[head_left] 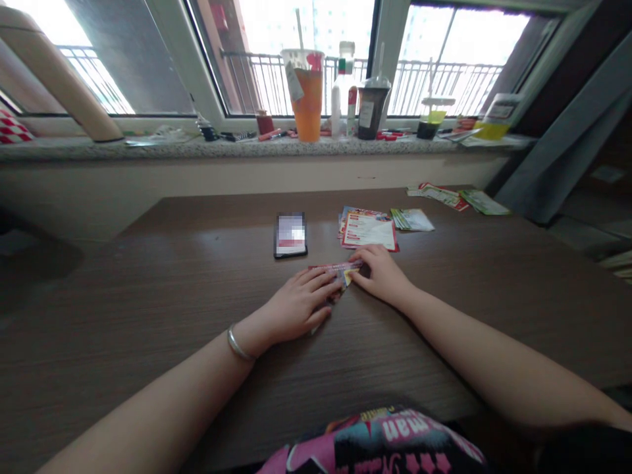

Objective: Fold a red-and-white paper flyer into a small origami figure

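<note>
A colourful printed sheet of paper [348, 275], folded to a slanted edge, lies on the brown table [197, 296] under both my hands. My left hand [302, 301] rests flat across it with the fingers stretched out, covering most of the sheet. At the sheet's right end, my right hand [379, 273] pinches the corner between thumb and fingers. Just beyond the hands sits a small pile of printed flyers [369, 229] with red borders. A phone [291, 235] with a lit, blurred screen lies flat, left of that pile.
More leaflets [413, 220] lie right of the pile, and others [444, 196] near the table's far right edge. On the windowsill [162, 150] stand an orange drink cup [309, 99], a dark drink cup [372, 108] and several bottles. A grey curtain [557, 138] hangs at the right.
</note>
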The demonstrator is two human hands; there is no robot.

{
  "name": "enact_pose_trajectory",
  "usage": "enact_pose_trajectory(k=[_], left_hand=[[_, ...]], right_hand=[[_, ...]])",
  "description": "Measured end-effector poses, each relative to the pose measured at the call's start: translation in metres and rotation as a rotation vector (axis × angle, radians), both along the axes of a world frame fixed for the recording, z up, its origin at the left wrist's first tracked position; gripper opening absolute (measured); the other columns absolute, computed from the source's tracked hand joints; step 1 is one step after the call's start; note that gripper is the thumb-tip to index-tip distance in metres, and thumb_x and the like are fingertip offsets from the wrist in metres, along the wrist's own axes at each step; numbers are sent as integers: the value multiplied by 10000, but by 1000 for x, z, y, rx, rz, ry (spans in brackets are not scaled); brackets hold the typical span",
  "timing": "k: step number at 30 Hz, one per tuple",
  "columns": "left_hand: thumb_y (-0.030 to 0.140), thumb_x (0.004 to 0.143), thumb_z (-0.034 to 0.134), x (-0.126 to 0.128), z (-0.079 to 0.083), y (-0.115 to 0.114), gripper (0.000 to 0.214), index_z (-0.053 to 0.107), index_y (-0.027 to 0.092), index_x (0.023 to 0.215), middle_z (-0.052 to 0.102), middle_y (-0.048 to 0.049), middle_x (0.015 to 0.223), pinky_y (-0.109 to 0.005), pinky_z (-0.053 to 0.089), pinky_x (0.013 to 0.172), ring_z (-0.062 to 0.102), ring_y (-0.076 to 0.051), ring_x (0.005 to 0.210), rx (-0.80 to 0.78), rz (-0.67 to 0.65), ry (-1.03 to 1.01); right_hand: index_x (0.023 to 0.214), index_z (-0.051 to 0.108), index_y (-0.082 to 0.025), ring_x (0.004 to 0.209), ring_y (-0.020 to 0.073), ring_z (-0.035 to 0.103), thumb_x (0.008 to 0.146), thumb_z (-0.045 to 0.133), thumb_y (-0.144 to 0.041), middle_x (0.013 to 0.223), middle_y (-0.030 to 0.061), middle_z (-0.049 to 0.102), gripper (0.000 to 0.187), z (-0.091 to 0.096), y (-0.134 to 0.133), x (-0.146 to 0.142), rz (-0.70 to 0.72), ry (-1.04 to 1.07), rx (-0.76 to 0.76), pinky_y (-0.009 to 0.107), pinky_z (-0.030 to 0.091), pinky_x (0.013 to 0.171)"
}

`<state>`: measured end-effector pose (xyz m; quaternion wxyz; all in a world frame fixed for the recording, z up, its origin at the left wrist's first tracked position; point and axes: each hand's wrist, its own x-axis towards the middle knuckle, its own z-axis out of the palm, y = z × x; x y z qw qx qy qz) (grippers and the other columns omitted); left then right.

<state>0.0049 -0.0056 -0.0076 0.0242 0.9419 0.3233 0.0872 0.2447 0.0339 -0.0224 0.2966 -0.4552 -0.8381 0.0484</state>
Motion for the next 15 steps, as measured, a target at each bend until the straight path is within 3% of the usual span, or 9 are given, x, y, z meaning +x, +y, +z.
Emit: enact_pose_trajectory(k=[4,9,15], left_hand=[[382,965,386,-2,-6,1,486,434,152,1390,402,-118,1478,-407,288,1143,315,-234,1394,-20,120,-57],[373,929,447,-3,-7,0,493,454,164,1375,396,-133,1478,-463,288,1135,308,-276,1395,-30,280,-90],[364,903,476,-1,2,-7,512,463,137,1362,417,-133,1462,-465,289,1135,342,-279,1373,-56,301,-86]], right_hand=[[940,657,-203,991,232,537,832,619,-338,1008,85,629,177,8,-17,-7,121,-145,-55,394,445,888],[944,668,-207,1008,227,546,846,608,-315,1042,81,640,158,14,-30,-3,88,-190,-59,381,442,895],[908,648,-195,1035,231,556,843,602,-307,1075,80,650,137,19,-36,4,40,-189,-39,379,440,921]])
